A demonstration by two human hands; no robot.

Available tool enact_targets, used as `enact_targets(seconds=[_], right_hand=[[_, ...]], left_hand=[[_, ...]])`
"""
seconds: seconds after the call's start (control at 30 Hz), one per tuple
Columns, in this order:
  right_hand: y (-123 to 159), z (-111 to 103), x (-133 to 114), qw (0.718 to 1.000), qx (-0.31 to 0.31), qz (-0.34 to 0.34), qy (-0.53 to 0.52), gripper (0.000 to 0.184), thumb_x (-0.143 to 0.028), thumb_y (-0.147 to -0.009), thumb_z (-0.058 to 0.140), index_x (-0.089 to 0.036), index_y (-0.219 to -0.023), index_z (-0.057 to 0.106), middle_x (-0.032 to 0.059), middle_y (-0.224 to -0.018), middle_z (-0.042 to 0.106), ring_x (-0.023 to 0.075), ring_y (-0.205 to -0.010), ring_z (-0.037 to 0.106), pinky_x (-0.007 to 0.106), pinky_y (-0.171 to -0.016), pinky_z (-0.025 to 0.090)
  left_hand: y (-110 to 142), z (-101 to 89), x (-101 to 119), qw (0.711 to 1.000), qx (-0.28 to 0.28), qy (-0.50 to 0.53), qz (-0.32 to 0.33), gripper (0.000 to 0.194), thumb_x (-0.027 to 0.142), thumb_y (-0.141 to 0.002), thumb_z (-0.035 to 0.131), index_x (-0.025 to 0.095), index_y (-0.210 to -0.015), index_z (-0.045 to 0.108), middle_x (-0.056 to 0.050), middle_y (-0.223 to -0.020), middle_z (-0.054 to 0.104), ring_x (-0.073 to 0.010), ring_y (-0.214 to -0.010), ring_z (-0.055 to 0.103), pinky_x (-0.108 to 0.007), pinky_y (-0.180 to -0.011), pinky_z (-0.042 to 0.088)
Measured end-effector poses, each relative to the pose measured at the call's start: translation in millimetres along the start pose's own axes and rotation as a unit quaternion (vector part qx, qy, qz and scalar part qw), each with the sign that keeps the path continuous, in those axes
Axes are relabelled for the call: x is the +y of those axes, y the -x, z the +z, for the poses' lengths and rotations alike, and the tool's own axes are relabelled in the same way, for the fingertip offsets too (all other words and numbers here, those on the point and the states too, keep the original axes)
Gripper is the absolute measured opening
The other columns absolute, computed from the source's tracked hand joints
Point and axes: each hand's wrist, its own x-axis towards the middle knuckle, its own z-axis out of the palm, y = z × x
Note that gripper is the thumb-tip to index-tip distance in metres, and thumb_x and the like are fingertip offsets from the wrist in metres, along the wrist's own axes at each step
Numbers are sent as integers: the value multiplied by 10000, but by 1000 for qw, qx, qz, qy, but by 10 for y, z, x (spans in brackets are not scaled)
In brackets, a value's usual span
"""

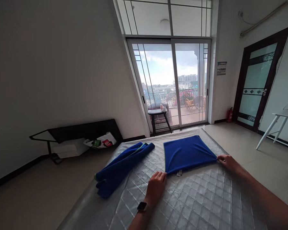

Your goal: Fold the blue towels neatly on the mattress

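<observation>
A blue cloth (186, 153) with a thin green edging lies spread on the quilted silver mattress (182, 198). My left hand (157, 182), a dark watch on its wrist, pinches the near left corner of this cloth. At the near right corner, the fingers of my right hand (228, 162) are closed on the cloth, and creases run from that corner. A small white tag (179, 173) sticks out from the near edge. To the left, a second blue cloth (124, 169) lies loosely bunched and folded, touched by neither hand.
Beyond the mattress, a dark stool (157, 112) stands before the sliding glass door (172, 83). A black bench-like frame (86, 129) with a white box (68, 147) is by the left wall. At right are a white table (284, 114), a fire extinguisher (229, 115) and a door (259, 80).
</observation>
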Motion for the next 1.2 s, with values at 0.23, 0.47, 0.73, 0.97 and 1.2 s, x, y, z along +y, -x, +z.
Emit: enact_targets(seconds=[0.23, 0.47, 0.73, 0.97, 1.2], right_hand=[[25, 22, 70, 999, 0, -4, 42, 309, -357, -849, 494, -245, -909, 776, 58, -1011, 777, 227, -897, 731, 310, -840, 560], [36, 260, -5, 980, 64, 9, 188, 292, -243, -873, 513, -244, -1039, 753, 92, -1210, 710, 263, -1134, 662, 375, -1004, 503], [-493, 638, -555, 986, 30, -40, 160, 483, -333, -991, 366, -219, -1390, 612, 91, -1502, 555, 250, -1404, 486, 414, -1181, 367], [-539, 885, -391, 974, -53, 30, 220, 618, -451, -1020, 297, -166, -1557, 409, 90, -1638, 356, 221, -1531, 265, 409, -1254, 208], [-506, 885, -377, 976, -38, 20, 215, 584, -439, -1015, 298, -208, -1528, 453, 77, -1628, 383, 223, -1523, 288, 449, -1239, 252]], left_hand=[[14, 21, -21, 1000, -11, 29, 5, 218, 115, -931, 513, 235, -896, 692, -30, -919, 720, -212, -901, 671, -360, -847, 546], [-146, 3, 26, 998, 9, 58, 4, 237, 125, -905, 487, 230, -991, 682, -71, -1108, 700, -230, -1060, 654, -408, -951, 540], [-1148, 277, 611, 982, -160, 55, -79, 483, 380, -1006, 408, 203, -1432, 548, -102, -1550, 500, -257, -1453, 421, -429, -1205, 341], [-1009, 569, 349, 960, -230, 18, -160, 762, 642, -983, 253, 170, -1572, 360, -121, -1650, 309, -295, -1545, 221, -470, -1241, 232], [-751, 420, 62, 961, -216, 12, -173, 705, 552, -1021, 253, 71, -1501, 442, -209, -1581, 406, -309, -1492, 352, -472, -1203, 308]])
